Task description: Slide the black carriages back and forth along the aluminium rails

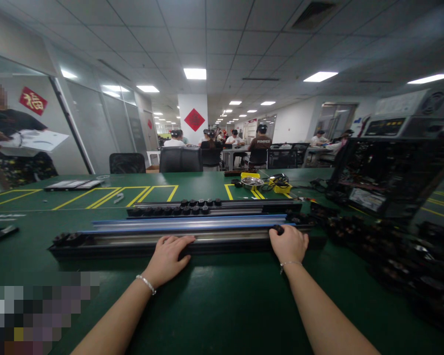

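Observation:
A long black and silver metal rail (133, 241) lies across the green table (222, 305) in front of me, with a blue-edged strip along its top. My left hand (168, 257) rests on the rail's near edge with its fingers stretched out flat. My right hand (289, 243) is curled at the rail further right, its fingers pinching a small black knob (278, 229). A second rail (214, 208) lies just behind, with a row of small black round parts on top.
An open computer case (388, 175) stands at the right, with black parts heaped before it. A metal bowl (252, 182) and yellow boxes sit mid-table. Yellow lines mark the far table. A person stands at far left; others sit at desks beyond black chairs.

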Demonstrator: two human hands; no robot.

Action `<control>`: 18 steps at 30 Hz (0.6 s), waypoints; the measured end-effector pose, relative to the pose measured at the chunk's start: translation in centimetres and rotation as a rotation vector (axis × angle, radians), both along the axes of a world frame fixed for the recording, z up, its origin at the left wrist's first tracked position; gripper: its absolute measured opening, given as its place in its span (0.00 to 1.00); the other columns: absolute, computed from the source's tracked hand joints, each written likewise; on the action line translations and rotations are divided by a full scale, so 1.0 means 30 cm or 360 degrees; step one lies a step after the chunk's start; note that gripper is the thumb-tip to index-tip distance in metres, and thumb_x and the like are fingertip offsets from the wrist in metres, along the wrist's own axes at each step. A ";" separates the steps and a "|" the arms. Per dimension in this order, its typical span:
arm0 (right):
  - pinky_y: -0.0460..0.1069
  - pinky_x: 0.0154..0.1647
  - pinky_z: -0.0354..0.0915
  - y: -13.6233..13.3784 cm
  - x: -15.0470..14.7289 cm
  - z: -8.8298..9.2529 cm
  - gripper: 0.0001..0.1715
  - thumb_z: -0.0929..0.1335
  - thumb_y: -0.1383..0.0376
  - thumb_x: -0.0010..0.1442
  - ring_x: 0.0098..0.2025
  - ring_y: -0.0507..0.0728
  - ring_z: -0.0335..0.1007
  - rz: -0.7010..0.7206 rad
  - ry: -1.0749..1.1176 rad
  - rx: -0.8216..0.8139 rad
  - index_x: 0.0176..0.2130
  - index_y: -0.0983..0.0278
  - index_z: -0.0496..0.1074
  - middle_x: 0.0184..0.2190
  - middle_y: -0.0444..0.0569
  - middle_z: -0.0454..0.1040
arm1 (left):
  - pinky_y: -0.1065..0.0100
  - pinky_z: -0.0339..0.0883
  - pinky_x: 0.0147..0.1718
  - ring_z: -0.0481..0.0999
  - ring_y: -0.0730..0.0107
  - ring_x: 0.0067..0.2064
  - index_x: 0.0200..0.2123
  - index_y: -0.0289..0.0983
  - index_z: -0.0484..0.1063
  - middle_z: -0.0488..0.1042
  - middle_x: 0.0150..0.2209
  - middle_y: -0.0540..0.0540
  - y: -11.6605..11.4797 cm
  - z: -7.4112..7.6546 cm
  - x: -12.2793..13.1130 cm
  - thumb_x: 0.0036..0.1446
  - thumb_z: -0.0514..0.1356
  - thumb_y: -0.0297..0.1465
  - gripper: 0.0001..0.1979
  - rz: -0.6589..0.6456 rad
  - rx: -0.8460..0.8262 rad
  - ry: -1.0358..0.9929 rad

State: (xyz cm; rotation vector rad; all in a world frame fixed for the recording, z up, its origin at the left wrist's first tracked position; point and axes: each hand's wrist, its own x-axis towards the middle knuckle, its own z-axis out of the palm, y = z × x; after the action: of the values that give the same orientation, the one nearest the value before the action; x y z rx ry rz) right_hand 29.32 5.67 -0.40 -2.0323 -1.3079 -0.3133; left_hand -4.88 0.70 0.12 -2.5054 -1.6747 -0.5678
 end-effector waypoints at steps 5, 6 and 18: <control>0.58 0.54 0.45 0.000 0.000 -0.003 0.19 0.59 0.60 0.47 0.41 0.61 0.62 -0.0001 0.0006 0.0027 0.34 0.67 0.72 0.35 0.54 0.73 | 0.55 0.47 0.52 0.65 0.64 0.50 0.53 0.50 0.59 0.68 0.53 0.53 -0.001 -0.001 -0.001 0.51 0.54 0.34 0.24 0.0001 -0.0006 -0.0008; 0.58 0.54 0.45 0.001 0.000 -0.004 0.19 0.59 0.60 0.47 0.41 0.61 0.62 0.0000 0.0010 0.0033 0.34 0.66 0.71 0.35 0.53 0.73 | 0.55 0.47 0.52 0.65 0.63 0.50 0.53 0.50 0.59 0.67 0.53 0.53 0.000 0.000 -0.001 0.51 0.54 0.34 0.24 0.0001 -0.0011 -0.0009; 0.58 0.53 0.47 0.009 0.021 -0.015 0.20 0.60 0.60 0.47 0.42 0.61 0.62 -0.0011 0.0020 0.0036 0.36 0.67 0.71 0.36 0.55 0.72 | 0.55 0.47 0.52 0.65 0.63 0.50 0.53 0.50 0.60 0.68 0.53 0.52 0.001 -0.002 -0.002 0.51 0.54 0.34 0.24 -0.0004 -0.0023 -0.0028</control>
State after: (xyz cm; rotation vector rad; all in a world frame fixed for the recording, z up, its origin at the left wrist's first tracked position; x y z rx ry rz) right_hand 29.96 5.93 -0.85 -2.0174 -1.2848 -0.3166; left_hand -4.93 0.74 0.06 -2.5201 -1.6879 -0.5822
